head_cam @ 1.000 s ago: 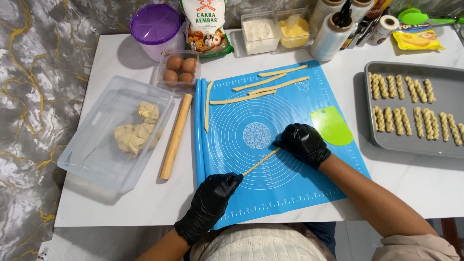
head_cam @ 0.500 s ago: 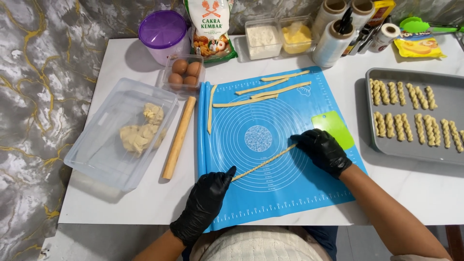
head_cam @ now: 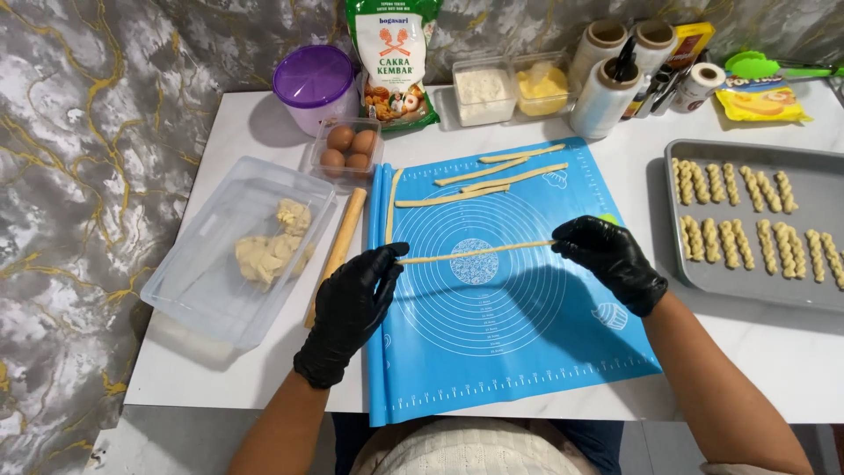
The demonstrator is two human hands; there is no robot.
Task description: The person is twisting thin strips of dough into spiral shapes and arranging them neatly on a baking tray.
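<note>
Black-gloved hands stretch a thin dough strip [head_cam: 476, 252] level across the blue silicone mat [head_cam: 492, 352], where half a second earlier it slanted from lower left to upper right. The left hand [head_cam: 352, 310] has risen to the mat's rolled left edge and pinches one end; the right hand [head_cam: 611, 259] has drawn outward toward the mat's right side and pinches the other, the strip spanning the printed circles between them. Open mat lies below the strip, down to the near desk [head_cam: 774, 352] edge. Four more dough strips [head_cam: 479, 180] rest at the mat's far end. A wooden rolling pin [head_cam: 338, 251] lies just left, a grey baking tray [head_cam: 756, 281] of twisted pieces to the right.
</note>
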